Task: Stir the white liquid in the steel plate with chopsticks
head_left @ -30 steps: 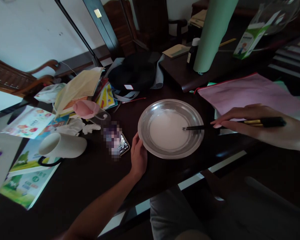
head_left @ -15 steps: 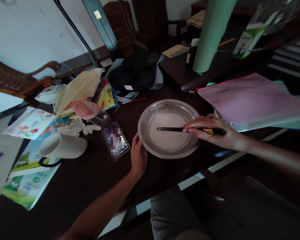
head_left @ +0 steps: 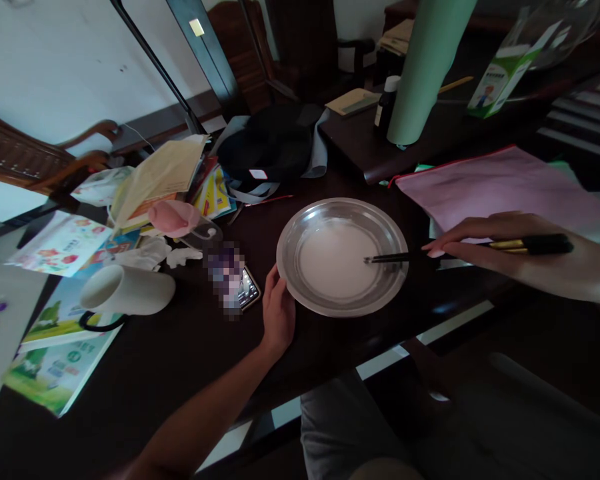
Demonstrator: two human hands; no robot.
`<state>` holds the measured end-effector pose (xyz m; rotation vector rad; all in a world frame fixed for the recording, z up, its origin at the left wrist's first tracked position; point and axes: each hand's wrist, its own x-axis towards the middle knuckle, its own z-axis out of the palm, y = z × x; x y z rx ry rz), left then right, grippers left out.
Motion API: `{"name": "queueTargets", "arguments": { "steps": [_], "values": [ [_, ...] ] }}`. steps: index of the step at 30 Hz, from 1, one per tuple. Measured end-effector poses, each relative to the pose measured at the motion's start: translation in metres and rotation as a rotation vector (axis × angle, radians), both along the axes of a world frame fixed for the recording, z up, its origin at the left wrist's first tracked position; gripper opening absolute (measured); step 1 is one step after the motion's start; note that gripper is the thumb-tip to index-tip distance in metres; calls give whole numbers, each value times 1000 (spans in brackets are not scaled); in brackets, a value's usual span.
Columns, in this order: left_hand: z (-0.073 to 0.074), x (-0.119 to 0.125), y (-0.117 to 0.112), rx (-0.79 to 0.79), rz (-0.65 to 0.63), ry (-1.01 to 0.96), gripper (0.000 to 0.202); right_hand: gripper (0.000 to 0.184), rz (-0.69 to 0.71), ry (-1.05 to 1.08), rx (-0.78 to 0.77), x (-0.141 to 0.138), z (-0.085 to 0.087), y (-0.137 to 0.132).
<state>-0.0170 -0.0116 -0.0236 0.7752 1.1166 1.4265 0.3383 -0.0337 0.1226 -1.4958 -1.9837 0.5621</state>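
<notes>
A round metal plate [head_left: 300,223] with a thin white layer in its bottom lies on the dark table. My left hand [head_left: 278,313] grips the plate's near left rim, fingers closed on it. My right hand [head_left: 510,250] holds a pair of black chopsticks [head_left: 405,256] with gold bands, to the right of the plate. The chopstick tips rest inside the plate's right part, on the white layer.
A phone [head_left: 247,290] lies left of my left hand. A white mug [head_left: 130,291] lies on its side over books at the left. A pink folder [head_left: 500,183] sits at the right, a green roll [head_left: 420,73] and a black bag [head_left: 270,143] behind the plate.
Half a second ago my right hand was over the plate with the chopsticks reaching to its left part. It has drawn back right, so only the tips remain inside. My left hand stayed put.
</notes>
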Motion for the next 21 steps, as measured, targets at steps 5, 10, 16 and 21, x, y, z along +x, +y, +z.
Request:
{"name": "queueTargets", "arguments": {
  "steps": [5,10,16,21],
  "values": [
    [2,2,0,-9,26,-21,43,41,100,41,-177,-1,6,-4],
    [1,2,0,2,14,2,41,28,240,154,-182,-30,-17,4],
    [1,3,1,3,53,-6,41,20,183,102,56,-55,-62,23],
    [4,3,0,-11,22,-29,42,16,147,80,155,-45,-50,29]
  ]
}}
